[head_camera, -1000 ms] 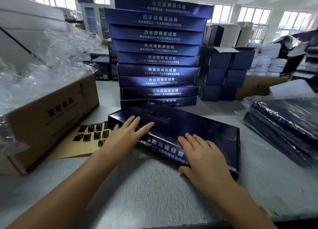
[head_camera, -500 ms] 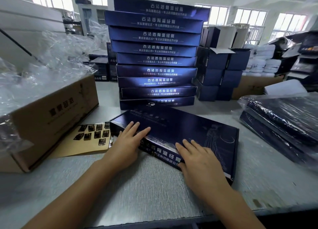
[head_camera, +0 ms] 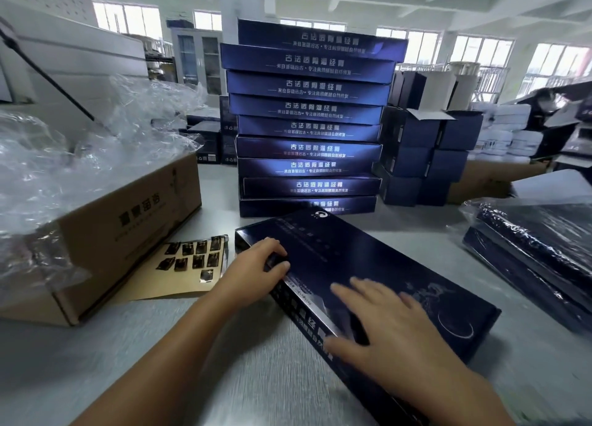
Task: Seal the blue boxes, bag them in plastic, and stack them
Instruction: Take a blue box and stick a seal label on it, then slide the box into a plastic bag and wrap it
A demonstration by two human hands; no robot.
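Note:
A flat dark blue box lies slantwise on the grey table, its long side running from far left to near right. My left hand is at its near-left edge, fingers curled onto the lid and thumb along the front edge. My right hand lies flat on the lid with its fingers spread. Just behind the box rises a tall stack of several blue boxes. At the right lie blue boxes in clear plastic.
A brown sheet with several dark stickers lies left of the box. Beside it stands a cardboard carton with crumpled clear plastic bags spilling out. Smaller blue cartons are piled behind on the right.
The box has swung to a steeper slant on the table. My left fingers went from straight to curled at its edge. My right hand slid further onto the lid.

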